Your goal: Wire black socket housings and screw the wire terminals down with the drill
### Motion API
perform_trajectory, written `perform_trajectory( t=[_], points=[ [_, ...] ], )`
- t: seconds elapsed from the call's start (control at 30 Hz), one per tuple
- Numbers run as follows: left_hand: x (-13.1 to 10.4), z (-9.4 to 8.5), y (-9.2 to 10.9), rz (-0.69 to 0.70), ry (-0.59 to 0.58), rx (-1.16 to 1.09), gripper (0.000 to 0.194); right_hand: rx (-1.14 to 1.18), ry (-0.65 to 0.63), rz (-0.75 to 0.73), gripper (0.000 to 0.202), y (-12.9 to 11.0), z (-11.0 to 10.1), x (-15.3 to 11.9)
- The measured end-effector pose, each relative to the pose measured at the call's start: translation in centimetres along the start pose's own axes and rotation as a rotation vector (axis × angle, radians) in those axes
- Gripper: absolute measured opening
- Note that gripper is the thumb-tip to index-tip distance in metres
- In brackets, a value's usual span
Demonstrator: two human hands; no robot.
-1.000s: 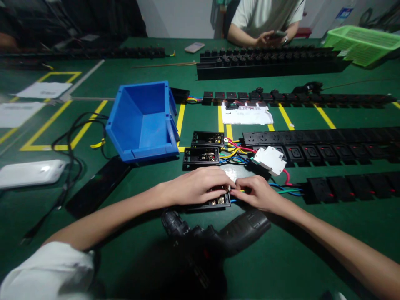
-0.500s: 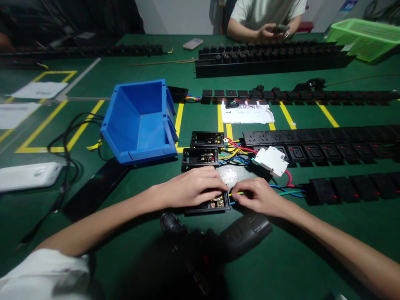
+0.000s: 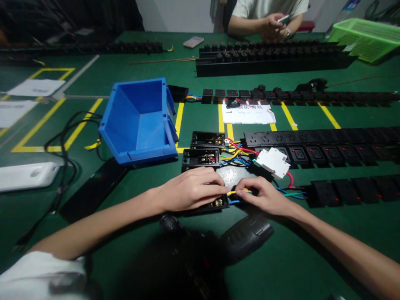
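Note:
My left hand lies over the nearest black housing, covering most of it, with its fingertips at the end of a yellow wire. Brass terminals show beneath its fingers. Just right of the housing, my right hand pinches the yellow-green wire between thumb and forefinger. A blue wire runs into the housing below it. Two more open black housings with brass parts sit behind my left hand. Near them a white breaker rests on coloured wires.
A blue bin stands left of the housings. Black socket strips extend to the right. A black power tool lies close in front. Cables, a phone and a white device are at left. A person sits opposite.
My right hand has shifted slightly and more of the yellow-green wire shows in its pinch. The fingers of my left hand have moved over the terminals, towards the wire. The person opposite has moved their hands.

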State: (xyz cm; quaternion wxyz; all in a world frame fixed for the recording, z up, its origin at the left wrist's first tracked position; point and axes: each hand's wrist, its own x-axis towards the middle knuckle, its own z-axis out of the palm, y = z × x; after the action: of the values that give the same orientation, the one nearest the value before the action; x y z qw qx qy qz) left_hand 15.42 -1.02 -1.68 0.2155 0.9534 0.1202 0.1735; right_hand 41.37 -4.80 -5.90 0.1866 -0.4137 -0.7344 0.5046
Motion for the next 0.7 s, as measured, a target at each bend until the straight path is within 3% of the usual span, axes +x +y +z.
perform_trajectory(
  t=[0.27, 0.53, 0.7],
  points=[
    [-0.3, -0.8, -0.4, -0.022, -0.011, 0.131, 0.025, 0.022, 0.008, -0.001, 0.028, -0.2, -0.1, 0.1],
    [-0.9, -3.3, 1.1, -0.244, -0.267, 0.093, 0.025, 0.058, 0.019, 0.000, 0.030, 0.1, -0.3, 0.0],
    [-1.4, -2.9, 2.7, -0.392, -0.367, 0.126, 0.026, 0.064, 0.027, -0.002, 0.030, 0.1, -0.3, 0.0]
  ],
)
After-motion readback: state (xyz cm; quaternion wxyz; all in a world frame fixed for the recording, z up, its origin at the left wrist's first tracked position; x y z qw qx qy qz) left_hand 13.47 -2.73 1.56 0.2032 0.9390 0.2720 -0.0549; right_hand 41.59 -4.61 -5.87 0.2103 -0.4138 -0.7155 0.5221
